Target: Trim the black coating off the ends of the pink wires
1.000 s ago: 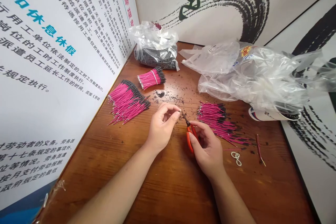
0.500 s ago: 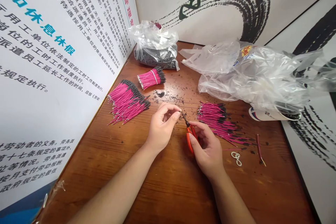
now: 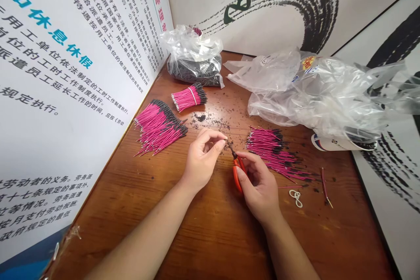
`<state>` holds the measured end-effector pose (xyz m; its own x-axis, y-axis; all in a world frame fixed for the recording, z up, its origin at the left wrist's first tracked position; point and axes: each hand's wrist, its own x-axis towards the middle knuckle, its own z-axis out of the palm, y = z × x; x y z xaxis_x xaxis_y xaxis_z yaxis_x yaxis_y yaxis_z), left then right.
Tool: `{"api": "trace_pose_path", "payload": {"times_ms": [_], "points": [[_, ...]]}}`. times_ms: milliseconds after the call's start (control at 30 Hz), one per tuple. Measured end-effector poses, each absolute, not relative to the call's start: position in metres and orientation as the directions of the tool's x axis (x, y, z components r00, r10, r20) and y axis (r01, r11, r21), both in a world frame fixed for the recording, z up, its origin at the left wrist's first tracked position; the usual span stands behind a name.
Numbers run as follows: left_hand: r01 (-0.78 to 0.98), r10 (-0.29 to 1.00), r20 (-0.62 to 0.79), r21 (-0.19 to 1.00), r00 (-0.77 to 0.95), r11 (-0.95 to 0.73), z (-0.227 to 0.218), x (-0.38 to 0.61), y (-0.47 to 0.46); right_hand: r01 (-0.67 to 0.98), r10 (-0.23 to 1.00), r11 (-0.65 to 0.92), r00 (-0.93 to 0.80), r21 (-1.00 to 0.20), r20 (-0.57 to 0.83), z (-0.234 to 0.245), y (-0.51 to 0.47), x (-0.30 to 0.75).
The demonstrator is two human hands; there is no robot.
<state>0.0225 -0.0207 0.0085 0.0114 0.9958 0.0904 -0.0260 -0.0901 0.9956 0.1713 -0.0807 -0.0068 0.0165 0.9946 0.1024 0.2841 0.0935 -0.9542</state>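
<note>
My right hand [image 3: 260, 188] is closed around the red handles of small pliers or cutters [image 3: 239, 173], whose dark jaws point up and left. Thumb and fingertips pinched, my left hand [image 3: 203, 157] meets the tool's tip; what it holds there is too small to make out. To the right lies a loose pile of pink wires with black ends [image 3: 271, 151]. A larger heap of similar wires [image 3: 160, 127] lies to the left, and behind it is a bundle of wires [image 3: 189, 96] bound with a white band.
Black crumbs [image 3: 201, 117] are scattered over the wooden table [image 3: 210, 236]. A clear bag of black pieces [image 3: 195, 70] stands at the back. Crumpled plastic bags [image 3: 315, 87] cover the right rear, above a tipped paper cup [image 3: 328, 142]. White rubber bands [image 3: 295, 198] and a single wire [image 3: 324, 186] lie at right.
</note>
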Motion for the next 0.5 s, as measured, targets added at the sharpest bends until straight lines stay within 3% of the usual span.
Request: {"api": "trace_pose_path", "payload": {"times_ms": [500], "points": [[-0.001,0.996,0.085,0.996,0.010,-0.085,0.0098,0.0215,-0.0190,0.317,0.993,0.102,0.029,-0.943,0.118,-0.0013,-0.0793,0.1751]]}}
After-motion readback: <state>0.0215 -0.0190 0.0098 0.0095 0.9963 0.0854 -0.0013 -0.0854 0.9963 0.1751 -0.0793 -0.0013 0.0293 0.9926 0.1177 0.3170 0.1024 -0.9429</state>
